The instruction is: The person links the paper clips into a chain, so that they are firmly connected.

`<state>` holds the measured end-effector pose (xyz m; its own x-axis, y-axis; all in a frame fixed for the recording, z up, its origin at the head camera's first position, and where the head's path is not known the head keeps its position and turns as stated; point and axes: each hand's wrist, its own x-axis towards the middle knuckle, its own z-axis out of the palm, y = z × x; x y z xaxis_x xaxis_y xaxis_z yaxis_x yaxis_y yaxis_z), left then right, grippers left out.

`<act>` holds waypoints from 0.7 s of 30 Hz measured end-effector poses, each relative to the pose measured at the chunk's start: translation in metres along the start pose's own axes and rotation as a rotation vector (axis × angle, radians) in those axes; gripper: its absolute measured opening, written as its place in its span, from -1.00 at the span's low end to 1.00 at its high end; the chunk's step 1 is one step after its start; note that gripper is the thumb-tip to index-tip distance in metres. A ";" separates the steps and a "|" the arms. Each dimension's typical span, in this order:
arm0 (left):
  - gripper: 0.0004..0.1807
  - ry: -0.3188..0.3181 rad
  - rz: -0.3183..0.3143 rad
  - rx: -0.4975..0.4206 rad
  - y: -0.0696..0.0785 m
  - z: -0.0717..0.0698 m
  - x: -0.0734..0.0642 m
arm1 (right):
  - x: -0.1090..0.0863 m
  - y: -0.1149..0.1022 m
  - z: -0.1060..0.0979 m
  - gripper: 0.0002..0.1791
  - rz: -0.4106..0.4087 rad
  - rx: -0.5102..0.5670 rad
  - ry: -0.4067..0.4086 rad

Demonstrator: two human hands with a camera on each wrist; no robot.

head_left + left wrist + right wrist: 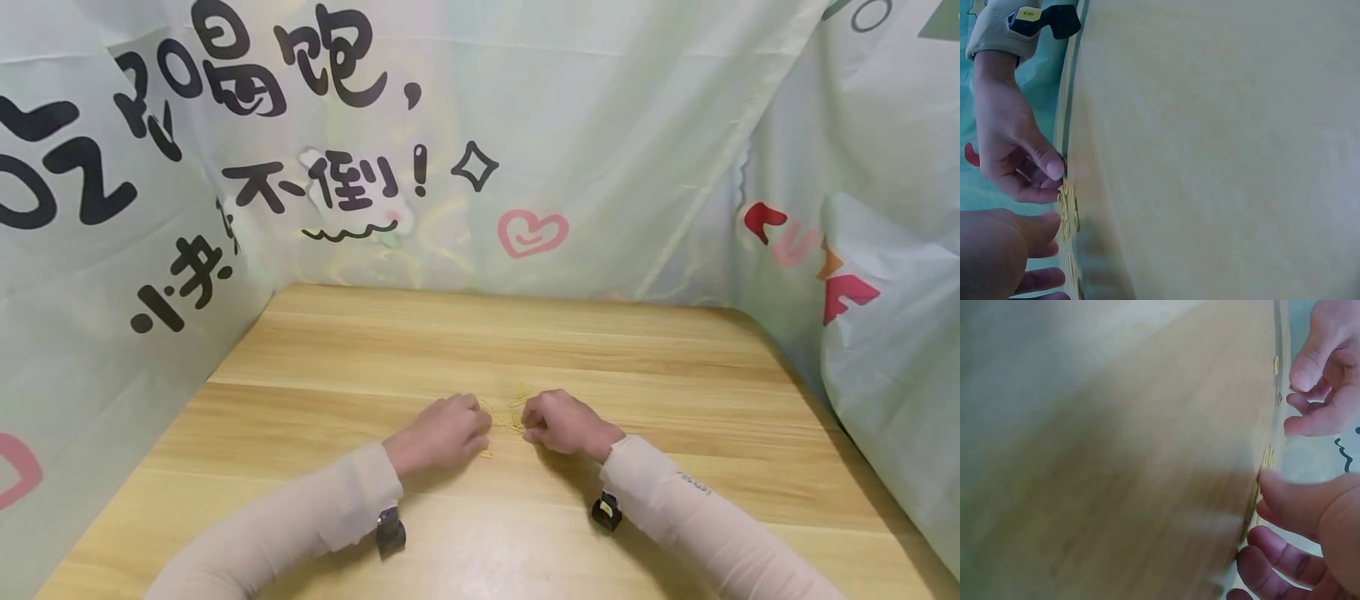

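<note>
Head view: we are seeing two bare hands working low over the wooden table (525,342), small yellow clip-like pieces (517,422) lying between them. The left hand (450,429) is bending loosely on the left side; the right hand (562,421) is reaching in from the right, fingertips just beside the main cluster. A loose piece (486,454) is lying on the near side, by the left fingers. We are judging the step in hand to be picking over these pieces; the next move is calling for a light, exact fingertip grip on one without dragging its neighbours.

Left wrist view: we are looking almost edge-on along the table. The left fingers are standing apart, no piece showing among them. The right thumb and fingertips are drawing narrow beside the pieces; whether they are pinching one, we cannot be telling.

Right wrist view: the left thumb and forefinger are leaving a narrow gap. The right thumb is partly covering the cluster, hiding any contact. Low angle and blur are keeping us from counting the pieces or confirming their shape.
</note>
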<state>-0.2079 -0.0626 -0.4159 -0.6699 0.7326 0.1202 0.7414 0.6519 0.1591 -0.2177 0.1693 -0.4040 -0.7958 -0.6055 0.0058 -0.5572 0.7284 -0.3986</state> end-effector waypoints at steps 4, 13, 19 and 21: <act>-0.87 -0.019 0.018 -0.022 0.000 -0.003 -0.002 | -0.001 0.000 -0.002 -0.89 0.011 -0.012 -0.005; -0.94 -0.033 0.066 -0.027 0.003 -0.001 -0.004 | -0.004 0.000 -0.003 -0.86 0.017 -0.021 -0.003; -0.95 -0.022 0.069 -0.034 0.003 0.001 -0.004 | -0.004 -0.001 -0.001 -0.82 0.031 -0.017 -0.023; -0.91 -0.022 0.067 -0.040 0.004 0.002 -0.004 | -0.005 -0.002 -0.002 -0.82 0.036 -0.013 -0.033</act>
<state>-0.2026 -0.0622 -0.4181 -0.6179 0.7784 0.1108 0.7819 0.5935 0.1909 -0.2137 0.1717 -0.4012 -0.8072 -0.5890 -0.0388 -0.5315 0.7538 -0.3862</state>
